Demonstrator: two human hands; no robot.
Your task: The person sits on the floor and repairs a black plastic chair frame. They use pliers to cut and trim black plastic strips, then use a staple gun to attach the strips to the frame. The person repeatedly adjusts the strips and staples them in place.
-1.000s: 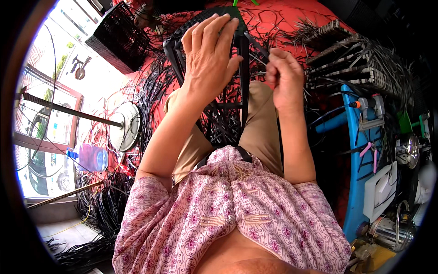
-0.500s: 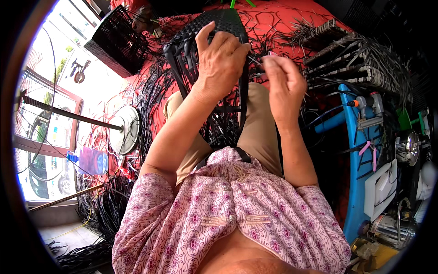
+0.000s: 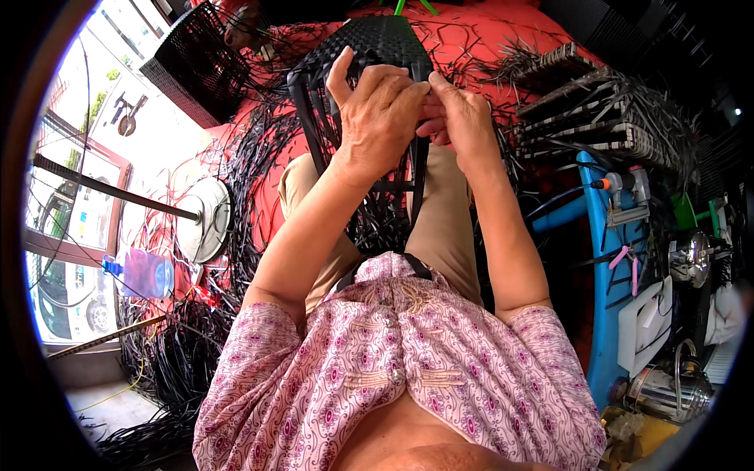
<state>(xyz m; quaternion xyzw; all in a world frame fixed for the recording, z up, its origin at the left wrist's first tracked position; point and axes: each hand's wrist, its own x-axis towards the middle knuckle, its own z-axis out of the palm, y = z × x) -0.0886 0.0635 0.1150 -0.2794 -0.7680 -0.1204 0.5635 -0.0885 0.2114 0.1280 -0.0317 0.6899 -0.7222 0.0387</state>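
Here the black woven frame (image 3: 375, 39) stretches from twelve toward six o'clock beneath the half-curled left hand (image 3: 379, 122), the nearer one, with the bent-fingered right hand (image 3: 466, 127) just beside it at three o'clock, though whether either grips anything I cannot tell.

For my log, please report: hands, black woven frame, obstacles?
Left hand and right hand close together, grip contents unclear. Black woven frame beneath them, partly hidden. Loose black strips crowd its left side.

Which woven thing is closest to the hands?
The black woven frame in the middle, by the left hand and right hand. The black piece at upper left and the striped stack at right sit farther away.
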